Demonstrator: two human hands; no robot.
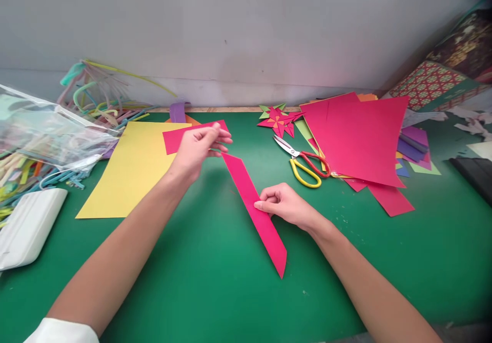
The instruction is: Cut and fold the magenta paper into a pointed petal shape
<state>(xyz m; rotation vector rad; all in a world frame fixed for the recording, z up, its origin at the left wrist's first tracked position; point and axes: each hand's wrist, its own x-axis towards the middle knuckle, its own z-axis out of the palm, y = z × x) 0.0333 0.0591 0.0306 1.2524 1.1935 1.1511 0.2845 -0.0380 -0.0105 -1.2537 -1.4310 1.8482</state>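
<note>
A green work mat (215, 281) covers the table, seen from above over two bare forearms. To the left lies a large yellow paper sheet (132, 171), and beyond it a clear plastic bag of coloured straws (46, 133). To the right sits a loose stack of pink and mixed-colour paper sheets (363, 138). Near the middle, the right hand (286, 204) pinches a long pink paper strip (255, 204) at its midpoint, pressing it to the mat; the strip runs diagonally from near the left hand down toward the viewer. The left hand (200, 148) is raised, fingers closed on a shorter pink paper strip (180, 134) held above the yellow sheet. Yellow-and-red handled scissors (303, 163) lie just right of the long strip, blades open. Behind them rests a small folded pink and green paper star (279, 120). The long strip could likely crease or skew if the pinch slides, and the raised strip may bend, being gripped at one end.
</note>
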